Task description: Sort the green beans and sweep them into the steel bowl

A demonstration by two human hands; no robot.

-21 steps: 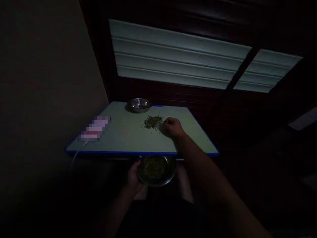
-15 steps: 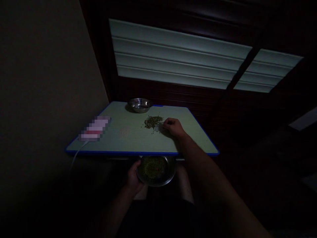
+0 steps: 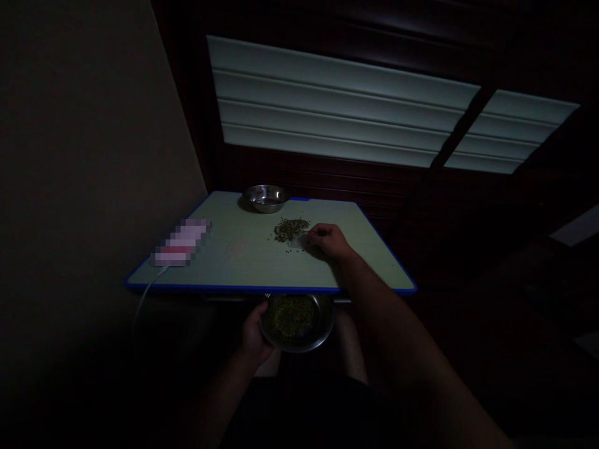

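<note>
hardly anything moves since half a second ago: the thin clear piece [image 3: 298,241] seems to shift slightly at the near right edge of the pile of grains [image 3: 289,229], while the right hand [image 3: 327,239] stays just right of that pile, pinching the piece. nearer than the pile, below the front edge of the table [image 3: 271,265], the left hand [image 3: 255,333] grips the rim of the bowl of green grains [image 3: 322,341]. beyond the pile, to its left, stands a second steel bowl [image 3: 275,207]; well left of the pile lies a pixelated flat object [image 3: 182,240] with a pale cable [image 3: 143,294].
</note>
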